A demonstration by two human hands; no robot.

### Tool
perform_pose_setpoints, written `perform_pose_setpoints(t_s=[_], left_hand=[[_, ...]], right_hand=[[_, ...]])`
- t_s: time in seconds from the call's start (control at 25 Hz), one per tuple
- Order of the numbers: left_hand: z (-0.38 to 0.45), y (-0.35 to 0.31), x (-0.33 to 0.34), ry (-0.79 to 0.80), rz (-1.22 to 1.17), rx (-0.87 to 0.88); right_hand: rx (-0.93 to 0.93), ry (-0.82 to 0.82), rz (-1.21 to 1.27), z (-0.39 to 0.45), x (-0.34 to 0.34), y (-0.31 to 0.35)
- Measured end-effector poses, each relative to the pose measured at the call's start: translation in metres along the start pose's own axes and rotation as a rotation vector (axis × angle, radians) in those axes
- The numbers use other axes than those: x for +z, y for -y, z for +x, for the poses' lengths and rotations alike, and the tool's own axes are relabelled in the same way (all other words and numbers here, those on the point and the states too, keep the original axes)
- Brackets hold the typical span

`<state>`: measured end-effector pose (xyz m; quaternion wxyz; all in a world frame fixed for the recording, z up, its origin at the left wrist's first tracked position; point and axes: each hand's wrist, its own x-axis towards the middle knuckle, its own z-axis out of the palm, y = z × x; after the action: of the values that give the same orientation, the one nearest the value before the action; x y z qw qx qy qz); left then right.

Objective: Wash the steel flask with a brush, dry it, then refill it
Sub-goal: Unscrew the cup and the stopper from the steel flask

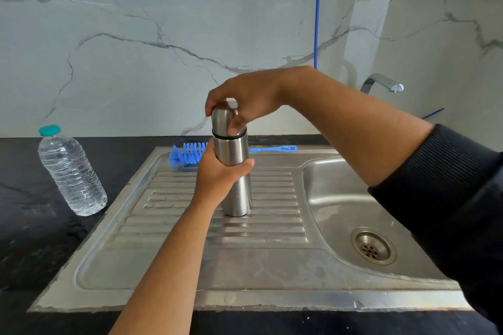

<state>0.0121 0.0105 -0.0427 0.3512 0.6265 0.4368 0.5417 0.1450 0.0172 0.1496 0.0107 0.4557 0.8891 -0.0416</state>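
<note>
The steel flask (236, 168) stands upright on the ribbed draining board (174, 212) of the sink unit, left of the basin (351, 198). Its body is gripped at mid-height by the left hand (217, 177), fingers wrapped round it from the left side. Its cap (222, 122) is held from above by the right hand (245, 100), fingers and thumb curled round the cap; the cap is seated on the flask, with a black ring visible at the joint. A blue brush (190, 153) lies behind the flask at the far edge of the draining board, bristles to the left. A clear plastic water bottle (71, 171) with a teal lid stands upright on the dark table (32, 220), left of the sink unit. A tap (382, 83) is seen behind the basin.
</note>
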Motion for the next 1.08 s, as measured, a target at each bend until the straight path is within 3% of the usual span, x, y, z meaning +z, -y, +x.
perform_pose_setpoints(t_s=[0.2, 0.36, 0.48, 0.6, 0.68, 0.76, 0.84, 0.96, 1.08], left_hand=[[0.001, 0.002, 0.0, 0.017, -0.007, 0.008], [0.001, 0.004, 0.001, 0.004, -0.01, -0.003], [0.001, 0.002, 0.002, -0.033, -0.01, -0.014], [0.0, -0.001, 0.004, -0.052, -0.005, -0.016], [0.0, -0.001, 0.003, -0.044, 0.002, -0.003], [0.0, 0.0, 0.002, -0.038, 0.0, 0.005], [0.0, 0.002, 0.002, -0.039, 0.001, 0.008], [0.0, 0.003, 0.002, -0.039, 0.007, 0.014], [-0.001, 0.001, 0.001, -0.051, 0.008, 0.021]], right_hand=[[-0.018, -0.04, 0.043, -0.009, -0.02, 0.004], [0.033, -0.263, 0.191, -0.029, -0.018, -0.003], [0.088, -0.54, 0.633, -0.049, 0.033, -0.022], [0.274, -0.743, 1.007, -0.066, 0.105, -0.041], [0.413, -0.837, 1.221, -0.074, 0.156, -0.045], [0.533, -0.831, 1.404, -0.077, 0.193, -0.046], [0.598, -0.753, 1.378, -0.077, 0.213, -0.046], [0.644, -0.699, 1.084, -0.077, 0.225, -0.046], [0.664, -0.653, 0.973, -0.08, 0.232, -0.047]])
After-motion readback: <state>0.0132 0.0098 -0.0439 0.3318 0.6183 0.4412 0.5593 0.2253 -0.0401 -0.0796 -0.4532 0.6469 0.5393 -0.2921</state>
